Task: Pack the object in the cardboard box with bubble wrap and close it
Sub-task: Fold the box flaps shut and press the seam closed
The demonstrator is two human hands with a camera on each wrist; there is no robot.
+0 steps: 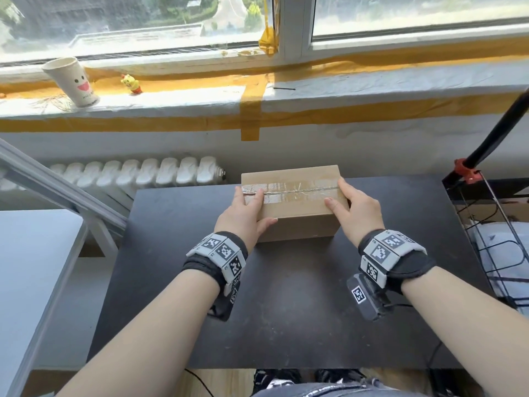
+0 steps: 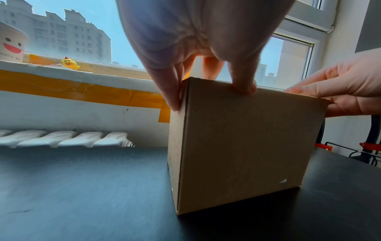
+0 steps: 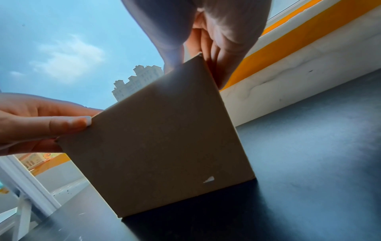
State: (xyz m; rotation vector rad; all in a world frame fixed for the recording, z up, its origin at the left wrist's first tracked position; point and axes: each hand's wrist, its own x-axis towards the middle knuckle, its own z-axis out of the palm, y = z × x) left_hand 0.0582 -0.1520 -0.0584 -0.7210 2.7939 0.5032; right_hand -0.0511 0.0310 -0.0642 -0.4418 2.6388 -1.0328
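A brown cardboard box point(image 1: 294, 209) stands on the black table point(image 1: 286, 296) at its far edge. Its flaps lie flat, with clear tape point(image 1: 297, 191) along the top seam. My left hand point(image 1: 250, 210) grips the box's left end, fingers on top and down the side, thumb on the near face. My right hand point(image 1: 353, 210) grips the right end the same way. The left wrist view shows the box point(image 2: 243, 146) with my left hand point(image 2: 195, 40) over its corner. From the right wrist, the box point(image 3: 164, 138) sits under my right hand point(image 3: 216, 32). What is inside is hidden.
A smiley paper cup point(image 1: 75, 81) and a small yellow toy point(image 1: 131, 84) stand on the taped windowsill. A white radiator point(image 1: 137, 173) runs below it. A black wire rack point(image 1: 492, 239) with a red clamp point(image 1: 465, 170) stands at the right, a white table point(image 1: 28, 267) at the left.
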